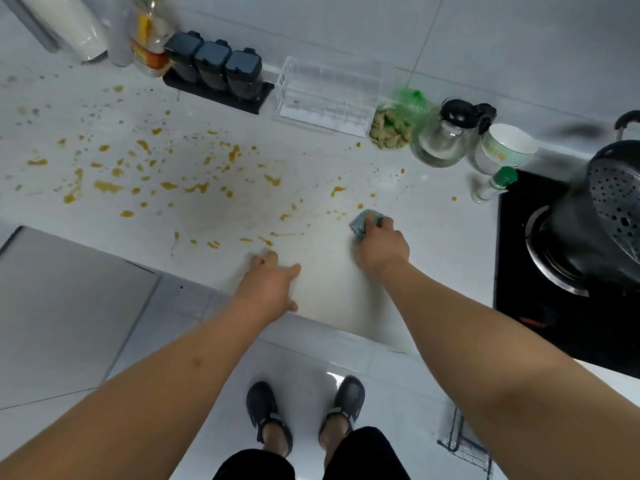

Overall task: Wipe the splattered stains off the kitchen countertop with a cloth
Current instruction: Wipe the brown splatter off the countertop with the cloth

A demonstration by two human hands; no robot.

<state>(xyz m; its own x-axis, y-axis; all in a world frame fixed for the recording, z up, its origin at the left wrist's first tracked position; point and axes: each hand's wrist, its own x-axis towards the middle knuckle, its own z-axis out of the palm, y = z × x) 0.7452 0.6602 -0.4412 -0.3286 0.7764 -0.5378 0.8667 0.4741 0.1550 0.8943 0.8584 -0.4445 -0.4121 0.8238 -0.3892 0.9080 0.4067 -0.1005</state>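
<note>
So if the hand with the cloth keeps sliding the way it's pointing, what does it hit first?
Probably stains. The right hand grips the cloth and points up and slightly left across the countertop. The orange spot just beyond the cloth comes first, then the bigger splatter. Depth is hard to judge.

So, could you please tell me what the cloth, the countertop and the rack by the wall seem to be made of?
Cloth: looks like soft blue-grey fabric, bunched under the right hand; the weave is too blurred to tell.
Countertop: pale, smooth, faintly glossy, probably stone or a composite; the stains sit on top as drops.
Rack: clear hard plastic or acrylic, since the wall shows through it.
</note>
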